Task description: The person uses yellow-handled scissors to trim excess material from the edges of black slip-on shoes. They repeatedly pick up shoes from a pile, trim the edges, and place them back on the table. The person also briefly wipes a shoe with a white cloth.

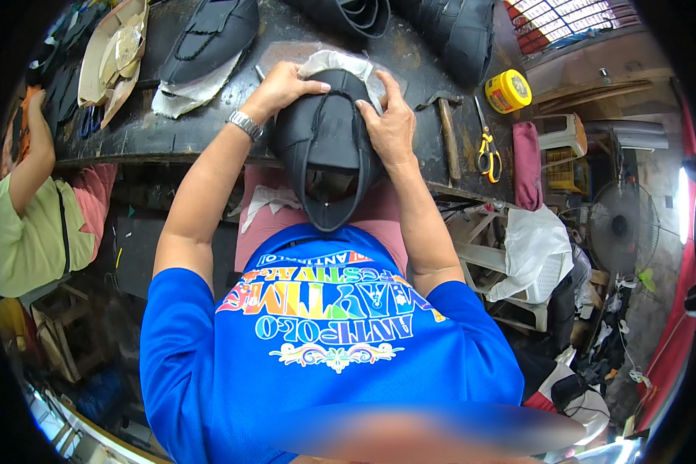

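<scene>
White material (336, 60) — partly hidden behind black upper (336, 143), bottom patch (410, 437) blurred

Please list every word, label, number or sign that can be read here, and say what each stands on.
Blue shirt: several rows of large multicoloured lettering, upside down in this view; legible, but I leave printed wording uncopied.
Yellow tub: markings on the side and lid, too small to read.
Black shoe upper: no lettering that I can make out.
</scene>
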`<state>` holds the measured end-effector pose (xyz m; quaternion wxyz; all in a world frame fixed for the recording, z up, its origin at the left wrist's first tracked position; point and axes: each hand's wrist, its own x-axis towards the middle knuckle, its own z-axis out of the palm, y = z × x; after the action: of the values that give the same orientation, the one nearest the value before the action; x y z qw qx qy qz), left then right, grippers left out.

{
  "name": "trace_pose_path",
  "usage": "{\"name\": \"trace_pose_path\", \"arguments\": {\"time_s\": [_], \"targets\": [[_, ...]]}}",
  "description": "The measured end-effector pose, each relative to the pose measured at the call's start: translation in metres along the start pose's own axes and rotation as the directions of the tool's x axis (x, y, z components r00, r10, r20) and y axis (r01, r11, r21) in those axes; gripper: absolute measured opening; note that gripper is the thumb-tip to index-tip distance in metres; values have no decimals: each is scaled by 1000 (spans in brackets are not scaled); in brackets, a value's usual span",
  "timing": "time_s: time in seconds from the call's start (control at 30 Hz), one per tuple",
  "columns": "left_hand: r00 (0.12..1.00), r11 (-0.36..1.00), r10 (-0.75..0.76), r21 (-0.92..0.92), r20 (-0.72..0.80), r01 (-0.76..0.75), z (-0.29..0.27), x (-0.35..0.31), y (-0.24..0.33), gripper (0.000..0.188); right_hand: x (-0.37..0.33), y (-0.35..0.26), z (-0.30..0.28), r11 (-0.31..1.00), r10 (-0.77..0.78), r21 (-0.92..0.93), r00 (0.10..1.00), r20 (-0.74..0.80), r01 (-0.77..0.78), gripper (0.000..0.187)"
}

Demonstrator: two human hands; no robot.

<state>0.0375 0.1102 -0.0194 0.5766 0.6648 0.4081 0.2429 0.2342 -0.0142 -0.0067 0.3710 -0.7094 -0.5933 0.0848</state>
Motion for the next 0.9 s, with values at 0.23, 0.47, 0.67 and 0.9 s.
{"name": "trace_pose_path", "arguments": {"time_s": [0.23,0.47,0.67,0.9], "targets": [[1000,962,6,272,-30,3,-3,10,-1,41,-19,4,-3,933,-244,-154,888,391,324,56],[961,953,-166,-213,221,214,-16,0,9,55,-23,2,-6,941,-205,-165,884,421,297,58],[982,996,-85,-10,168,88,-6,-7,14,50,-26,3,-1,940,-204,-168,886,417,296,60],[981,921,193,340,26,-190,5,-8,4,47,-25,5,-2,938,-258,-121,887,383,325,58]]}}
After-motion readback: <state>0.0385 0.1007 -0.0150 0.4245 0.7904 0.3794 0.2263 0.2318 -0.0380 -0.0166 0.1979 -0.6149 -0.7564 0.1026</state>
